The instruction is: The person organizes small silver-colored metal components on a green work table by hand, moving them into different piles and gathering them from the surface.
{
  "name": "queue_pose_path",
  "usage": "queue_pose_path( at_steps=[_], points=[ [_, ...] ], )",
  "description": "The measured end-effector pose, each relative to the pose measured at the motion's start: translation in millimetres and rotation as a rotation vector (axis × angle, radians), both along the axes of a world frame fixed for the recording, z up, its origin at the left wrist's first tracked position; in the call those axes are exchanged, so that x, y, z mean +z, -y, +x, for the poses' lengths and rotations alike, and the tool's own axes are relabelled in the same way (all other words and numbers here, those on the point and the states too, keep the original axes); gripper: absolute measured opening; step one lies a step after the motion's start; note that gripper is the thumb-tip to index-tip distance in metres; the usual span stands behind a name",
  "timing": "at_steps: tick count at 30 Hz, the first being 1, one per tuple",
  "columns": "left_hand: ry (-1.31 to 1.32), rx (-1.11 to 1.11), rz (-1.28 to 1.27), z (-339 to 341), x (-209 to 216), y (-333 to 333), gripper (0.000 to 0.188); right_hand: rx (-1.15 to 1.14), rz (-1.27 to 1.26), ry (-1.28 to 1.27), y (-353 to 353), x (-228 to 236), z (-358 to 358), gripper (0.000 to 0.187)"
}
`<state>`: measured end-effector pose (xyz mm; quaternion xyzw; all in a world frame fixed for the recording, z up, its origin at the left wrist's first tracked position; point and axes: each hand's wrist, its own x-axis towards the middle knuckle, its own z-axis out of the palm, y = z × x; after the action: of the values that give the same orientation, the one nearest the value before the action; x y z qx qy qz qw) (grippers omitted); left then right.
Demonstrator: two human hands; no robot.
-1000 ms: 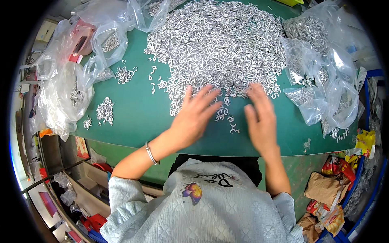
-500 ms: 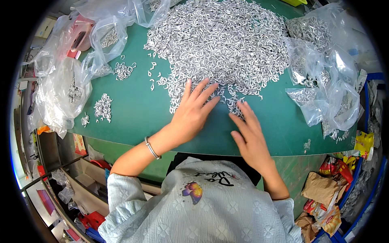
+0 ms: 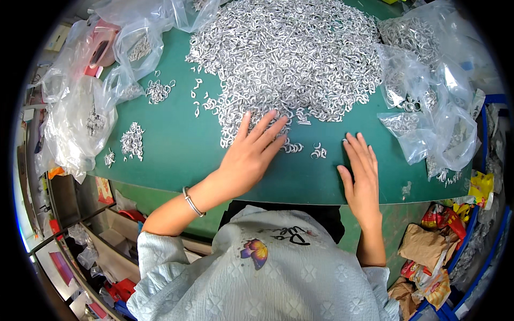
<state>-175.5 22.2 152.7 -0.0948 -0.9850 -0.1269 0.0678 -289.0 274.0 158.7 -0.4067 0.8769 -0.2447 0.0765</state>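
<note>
A wide heap of small silver curved metal pieces (image 3: 294,53) covers the far middle of the green table (image 3: 300,187). My left hand (image 3: 249,160) lies with fingers spread on the heap's near edge, its fingertips touching the pieces. To the right, my right hand (image 3: 361,176) rests over bare tabletop, fingers stretched out and holding nothing. Between the hands sits a small cluster of the curved pieces (image 3: 319,152). A few more show beside my left fingertips, partly hidden by that hand.
Toward the left lie a small pile of silver rings (image 3: 159,92) and a pile of small metal pieces (image 3: 132,142). Clear plastic bags (image 3: 80,123) crowd the left edge; more bags of metal parts (image 3: 407,125) stand at right. A pink container (image 3: 105,45) is at back left.
My right hand has moved right, away from the heap, leaving a small cluster of pieces on the table. My left hand has shifted slightly left and nearer, still at the heap's edge.
</note>
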Motion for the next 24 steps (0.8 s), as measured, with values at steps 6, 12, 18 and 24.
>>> queue_pose_path(
  at_steps=[6, 12, 18, 24],
  points=[
    [0.060, -0.145, 0.029, 1, -1, -26, 0.048, 0.012, 0.060, -0.019, 2, 3, 12, 0.049],
    [0.028, -0.051, 0.136, 9, -3, -22, 0.048, -0.001, -0.183, -0.027, 1, 4, 11, 0.041],
    [0.057, -0.224, 0.108, -5, -2, -47, 0.051, 0.026, 0.032, -0.096, 0, -3, 20, 0.042],
    [0.022, -0.147, 0.323, -3, 1, -36, 0.048, -0.005, -0.026, 0.001, -3, 0, 25, 0.044]
  ],
)
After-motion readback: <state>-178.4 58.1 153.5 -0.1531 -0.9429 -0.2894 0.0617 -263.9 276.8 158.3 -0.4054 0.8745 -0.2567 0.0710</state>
